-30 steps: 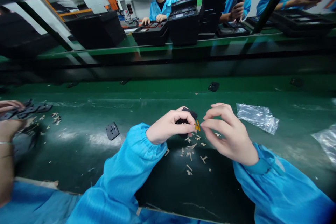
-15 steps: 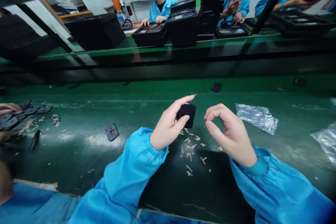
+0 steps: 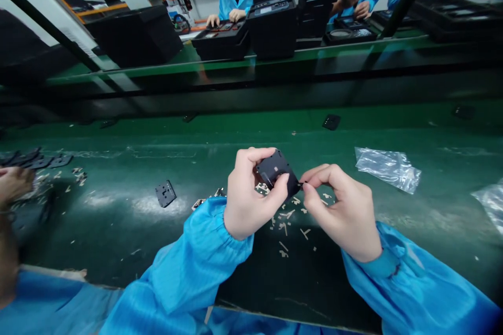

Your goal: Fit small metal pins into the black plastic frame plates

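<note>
grips a black part (image 3: 279, 166) in the left hand (image 3: 251, 196), pressing the thumb on its face and hooking fingers over the upper edge. holds it tilted above the green bench (image 3: 106, 241), near the middle. pinches a tiny dark bit (image 3: 301, 184) between thumb and finger of the right hand (image 3: 341, 212), right at the part's lower right corner; too small to tell whether joined to it. leaves only a narrow gap between right fingertips and left thumb. has pale scraps (image 3: 283, 226) strewn below, between the wrists and toward the near edge (image 3: 302, 310). gets broad room leftward, from the blue sleeve (image 3: 212, 241) past a loose black plate (image 3: 165, 193) to a co-worker's hand (image 3: 13, 186) at far left. finds tighter room rightward, with plastic bags (image 3: 387, 167) near the right hand. reaches farther ahead, across green surface to the dark wall under the shelf (image 3: 236, 91).
</note>
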Demonstrator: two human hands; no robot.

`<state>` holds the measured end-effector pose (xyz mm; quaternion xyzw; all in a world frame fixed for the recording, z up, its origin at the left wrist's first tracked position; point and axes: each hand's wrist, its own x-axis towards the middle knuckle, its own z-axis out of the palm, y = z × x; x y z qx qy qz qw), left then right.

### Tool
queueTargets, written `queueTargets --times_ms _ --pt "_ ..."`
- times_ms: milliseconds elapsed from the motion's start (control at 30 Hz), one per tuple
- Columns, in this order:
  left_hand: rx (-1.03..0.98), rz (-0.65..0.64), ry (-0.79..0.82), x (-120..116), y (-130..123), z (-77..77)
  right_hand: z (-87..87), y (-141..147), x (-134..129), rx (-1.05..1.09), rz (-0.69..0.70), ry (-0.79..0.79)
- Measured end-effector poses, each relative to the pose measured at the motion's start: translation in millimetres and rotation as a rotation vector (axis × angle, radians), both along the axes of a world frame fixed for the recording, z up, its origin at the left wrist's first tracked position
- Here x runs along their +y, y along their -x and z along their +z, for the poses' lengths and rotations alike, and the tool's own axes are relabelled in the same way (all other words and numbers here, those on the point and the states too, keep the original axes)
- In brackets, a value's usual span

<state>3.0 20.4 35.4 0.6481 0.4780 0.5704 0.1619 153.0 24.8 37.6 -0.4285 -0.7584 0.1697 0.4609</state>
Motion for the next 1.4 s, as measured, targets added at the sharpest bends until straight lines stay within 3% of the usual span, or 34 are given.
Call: queueTargets --times_ms 433,733,1000,1200,1400 --pt "0.098 0.062 -0.113 -2.9 -0.9 1.4 1.8 0.5 -1.3 -0.058 0.051 -0.11" --pt "0.16 0.015 -0.188 -1.8 2.9 5.0 10.3 -7.8 2.9 0.078 0.19 0.293" --pt "0.15 -0.06 -0.217 -1.4 5.7 7.1 12.5 -8.8 6.7 0.222 0.264 0.48" --pt "0.176 -0.047 -0.277 -0.3 6.4 9.5 13.1 -8.3 6.6 0.213 0.251 0.477" --pt "0.14 -0.057 -0.215 -2.0 5.6 10.9 12.6 -6.7 2.0 0.161 0.197 0.392"
